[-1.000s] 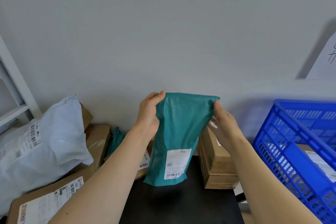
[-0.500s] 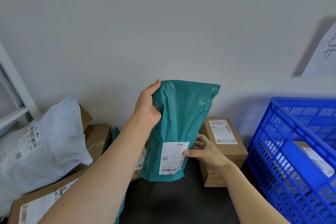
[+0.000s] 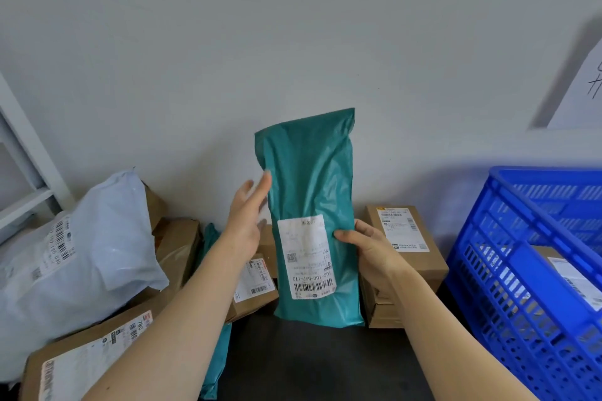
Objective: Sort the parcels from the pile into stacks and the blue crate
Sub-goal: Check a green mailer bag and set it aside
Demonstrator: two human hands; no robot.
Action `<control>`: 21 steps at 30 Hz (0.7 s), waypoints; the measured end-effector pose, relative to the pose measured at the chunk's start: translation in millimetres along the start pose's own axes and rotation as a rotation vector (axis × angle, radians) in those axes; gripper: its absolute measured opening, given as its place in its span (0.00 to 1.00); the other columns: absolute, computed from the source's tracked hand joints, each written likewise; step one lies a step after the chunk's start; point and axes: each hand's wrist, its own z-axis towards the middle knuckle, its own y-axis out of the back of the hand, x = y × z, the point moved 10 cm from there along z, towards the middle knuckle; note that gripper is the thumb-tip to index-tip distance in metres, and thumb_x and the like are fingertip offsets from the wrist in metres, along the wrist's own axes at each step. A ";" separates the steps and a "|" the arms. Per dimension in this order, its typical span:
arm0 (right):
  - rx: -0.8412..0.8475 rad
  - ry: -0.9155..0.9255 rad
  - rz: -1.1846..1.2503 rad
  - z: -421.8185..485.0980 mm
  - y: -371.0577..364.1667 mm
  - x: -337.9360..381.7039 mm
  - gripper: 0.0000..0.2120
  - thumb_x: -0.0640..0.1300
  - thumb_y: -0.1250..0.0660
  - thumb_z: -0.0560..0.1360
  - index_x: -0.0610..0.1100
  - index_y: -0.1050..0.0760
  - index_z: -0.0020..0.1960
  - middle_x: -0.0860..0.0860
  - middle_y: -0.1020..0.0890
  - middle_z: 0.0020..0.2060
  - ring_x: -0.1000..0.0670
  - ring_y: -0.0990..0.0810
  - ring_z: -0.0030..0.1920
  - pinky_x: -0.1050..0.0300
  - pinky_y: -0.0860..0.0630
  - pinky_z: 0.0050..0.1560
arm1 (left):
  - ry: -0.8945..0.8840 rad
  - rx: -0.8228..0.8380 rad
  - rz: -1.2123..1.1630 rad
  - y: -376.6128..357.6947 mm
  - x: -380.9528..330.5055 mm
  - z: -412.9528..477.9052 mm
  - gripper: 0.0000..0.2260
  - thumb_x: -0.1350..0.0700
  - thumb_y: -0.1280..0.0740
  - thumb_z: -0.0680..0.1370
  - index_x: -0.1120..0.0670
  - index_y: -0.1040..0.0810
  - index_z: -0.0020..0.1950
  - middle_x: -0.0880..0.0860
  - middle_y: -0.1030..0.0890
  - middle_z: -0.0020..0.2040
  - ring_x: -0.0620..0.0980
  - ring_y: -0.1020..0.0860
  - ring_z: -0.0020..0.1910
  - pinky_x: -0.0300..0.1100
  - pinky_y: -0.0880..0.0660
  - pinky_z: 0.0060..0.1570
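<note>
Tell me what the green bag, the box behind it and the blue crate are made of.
The green bag looks like thin plastic film, probably polythene: soft sheen, wrinkles and creases. The box looks like brown cardboard: matte, with folded edges and a stuck-on paper label. The blue crate looks like rigid moulded plastic: slightly glossy, with slotted lattice walls.

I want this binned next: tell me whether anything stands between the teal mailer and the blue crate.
The stacked brown boxes stand between the teal mailer, gripped by the right hand, and the blue crate. They sit low; lifting over them probably clears.
</note>
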 end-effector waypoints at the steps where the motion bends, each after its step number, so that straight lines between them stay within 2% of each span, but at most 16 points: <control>1: -0.001 -0.003 0.008 0.9 -2.4 2.8 0.09 0.34 0.31 0.73 0.41 0.22 0.52 0.46 0.15 0.47 0.47 0.18 0.48 0.51 0.23 0.53 | 0.067 0.051 0.014 1.8 20.2 -4.9 0.42 0.35 0.24 0.62 0.54 0.30 0.70 0.52 0.22 0.64 0.51 0.23 0.61 0.51 0.30 0.64; 3: -0.001 -0.009 0.014 3.3 -7.3 8.3 0.08 0.36 0.31 0.73 0.41 0.21 0.52 0.46 0.15 0.46 0.47 0.18 0.48 0.51 0.22 0.52 | 0.164 0.168 0.072 -1.6 52.6 -19.3 0.26 0.44 0.29 0.68 0.54 0.24 0.62 0.52 0.17 0.54 0.50 0.20 0.53 0.46 0.25 0.53; 4: 0.000 -0.012 0.015 4.5 -9.5 10.8 0.07 0.36 0.31 0.73 0.41 0.21 0.51 0.46 0.15 0.46 0.47 0.18 0.47 0.52 0.22 0.51 | 0.204 0.208 0.084 -3.4 66.2 -24.8 0.21 0.47 0.30 0.68 0.53 0.23 0.59 0.51 0.16 0.51 0.51 0.19 0.51 0.46 0.25 0.51; 5: 0.003 -0.017 0.013 5.7 -12.8 12.5 0.06 0.36 0.31 0.74 0.41 0.21 0.51 0.46 0.15 0.45 0.47 0.17 0.46 0.52 0.21 0.49 | 0.233 0.229 0.076 -2.1 76.1 -28.1 0.20 0.51 0.30 0.68 0.53 0.23 0.58 0.52 0.16 0.51 0.52 0.20 0.52 0.46 0.25 0.51; 8: 0.009 -0.033 -0.010 8.7 -19.2 16.0 0.08 0.39 0.31 0.75 0.40 0.21 0.53 0.46 0.15 0.47 0.47 0.17 0.47 0.52 0.21 0.49 | 0.236 0.220 0.069 2.9 81.6 -28.0 0.25 0.57 0.26 0.65 0.54 0.24 0.61 0.53 0.16 0.53 0.54 0.19 0.55 0.49 0.23 0.53; 10: -0.015 -0.017 -0.070 13.0 -18.6 17.7 0.09 0.43 0.31 0.75 0.41 0.20 0.55 0.47 0.15 0.47 0.49 0.18 0.47 0.54 0.22 0.50 | 0.229 0.161 0.043 12.8 79.2 -23.3 0.28 0.58 0.25 0.64 0.55 0.25 0.63 0.55 0.16 0.54 0.56 0.19 0.55 0.52 0.23 0.55; 13: -0.100 0.017 -0.216 16.5 -9.2 17.3 0.12 0.48 0.32 0.76 0.42 0.20 0.55 0.48 0.15 0.45 0.49 0.17 0.47 0.54 0.22 0.51 | 0.215 0.080 -0.077 25.9 74.1 -19.9 0.25 0.57 0.26 0.65 0.55 0.23 0.62 0.56 0.16 0.53 0.56 0.18 0.52 0.50 0.22 0.46; 16: -0.235 -0.031 -0.441 7.9 8.1 9.5 0.16 0.54 0.33 0.76 0.41 0.19 0.45 0.47 0.16 0.38 0.51 0.18 0.38 0.58 0.20 0.42 | 0.242 0.004 -0.263 37.9 75.6 -20.1 0.13 0.55 0.29 0.72 0.53 0.20 0.57 0.55 0.15 0.51 0.56 0.19 0.52 0.52 0.23 0.49; 18: -0.237 -0.097 -0.560 -1.2 8.0 1.6 0.21 0.59 0.35 0.75 0.41 0.22 0.38 0.48 0.19 0.32 0.53 0.22 0.32 0.62 0.23 0.34 | 0.257 -0.043 -0.354 43.2 78.6 -21.6 0.11 0.52 0.30 0.75 0.52 0.20 0.57 0.55 0.15 0.51 0.56 0.20 0.54 0.53 0.24 0.52; 21: -0.218 -0.089 -0.563 -6.1 -1.0 0.6 0.25 0.63 0.38 0.75 0.41 0.26 0.35 0.48 0.24 0.27 0.53 0.28 0.27 0.62 0.28 0.31 | 0.271 -0.090 -0.399 44.1 82.5 -22.4 0.12 0.50 0.30 0.75 0.51 0.20 0.57 0.54 0.15 0.51 0.56 0.20 0.54 0.52 0.23 0.50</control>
